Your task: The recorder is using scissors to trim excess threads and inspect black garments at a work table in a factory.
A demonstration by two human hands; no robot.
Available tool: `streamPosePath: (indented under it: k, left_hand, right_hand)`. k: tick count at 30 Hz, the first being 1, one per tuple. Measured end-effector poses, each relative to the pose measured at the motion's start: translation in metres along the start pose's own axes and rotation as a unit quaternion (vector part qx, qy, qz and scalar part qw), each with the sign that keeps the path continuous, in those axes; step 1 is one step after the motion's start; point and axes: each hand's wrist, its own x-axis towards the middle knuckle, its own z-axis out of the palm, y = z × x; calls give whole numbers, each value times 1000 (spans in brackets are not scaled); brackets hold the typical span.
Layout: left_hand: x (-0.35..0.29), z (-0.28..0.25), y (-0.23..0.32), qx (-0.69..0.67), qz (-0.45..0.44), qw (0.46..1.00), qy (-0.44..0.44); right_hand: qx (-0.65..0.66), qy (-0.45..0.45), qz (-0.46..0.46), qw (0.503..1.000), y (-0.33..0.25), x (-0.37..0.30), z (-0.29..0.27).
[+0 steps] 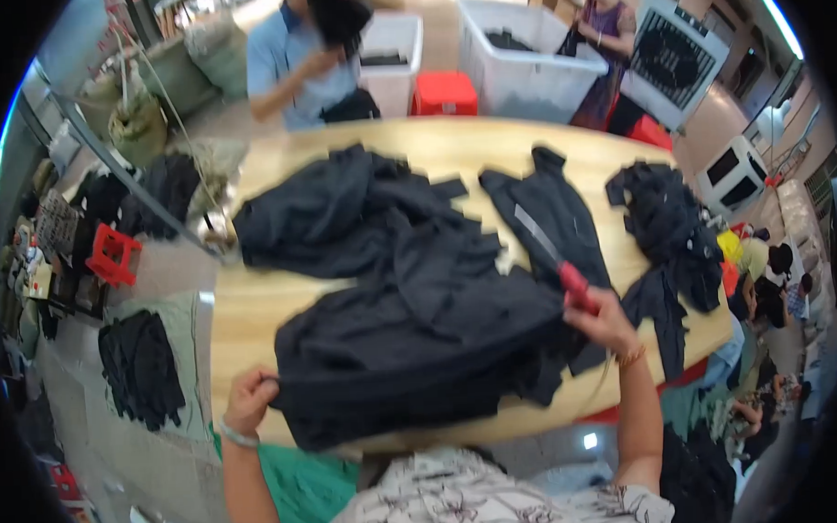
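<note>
Dark garments [411,308] lie in a broad, wrinkled heap across the middle of the wooden table. My left hand [249,397] is closed on the near-left edge of one garment, thumb and fingers pinching the cloth. At the right end of that same edge, my right hand [605,322] is wrapped round red-handled scissors [574,284]. Their pale blade points away and to the left, over a separate dark folded piece [555,211]. Whether the right fingers also grip the cloth is hard to see.
More dark cloth [666,230] is piled on the table's [488,135] right side. Beyond the far edge stand a person in a blue shirt [287,68], white bins [532,73] and a red stool [444,95]. Dark clothes [141,368] lie on a floor sheet at left.
</note>
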Motion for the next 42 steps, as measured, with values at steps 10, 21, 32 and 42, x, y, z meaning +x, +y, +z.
streamPosePath:
  k: [10,21,32,42]
  left_hand:
    - [36,46,-111,368,54,906,202]
    - [39,209,-105,477,321,818,-24]
    - [50,194,-109,483,329,806,-89]
    - [54,196,-121,520,337,780,-83]
  right_hand:
    - [-480,38,45,875,58,13,44]
    - [-308,-40,42,949,6,-82,49]
    - [-253,-233,31,939,-36,-98,102]
    - [-271,-275,-110,916,-74,-43,184]
